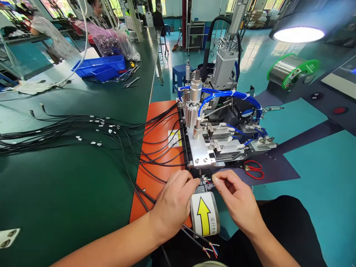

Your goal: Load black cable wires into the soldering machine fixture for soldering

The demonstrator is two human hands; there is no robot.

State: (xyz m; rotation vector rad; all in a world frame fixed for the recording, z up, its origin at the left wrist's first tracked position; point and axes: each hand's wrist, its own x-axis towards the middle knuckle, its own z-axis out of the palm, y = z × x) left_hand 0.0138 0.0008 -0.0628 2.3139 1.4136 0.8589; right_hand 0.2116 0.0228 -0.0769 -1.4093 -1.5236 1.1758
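Observation:
My left hand (178, 196) is closed at the front edge of a metal soldering machine (200, 152), its thumb and forefinger pinched at the end of a black cable. Small coloured wires (206, 180) show just past its fingertips. My right hand (237, 200) faces it, thumb and forefinger pressed together beside those wires; whatever it pinches is too small to make out. Below them sits a white label with a yellow arrow (204, 215) on a rounded part. Two stripped cable ends (210, 250) with coloured wires hang beneath my left wrist.
Black cables (83, 126) run from the green table (83, 185) over an orange plate (158, 129). Red-handled scissors (254, 170) lie right of the machine. A solder spool (292, 70) and a lit lamp (299, 34) are at right. Blue trays (102, 66) and wrenches (132, 82) lie further back. Other people sit behind.

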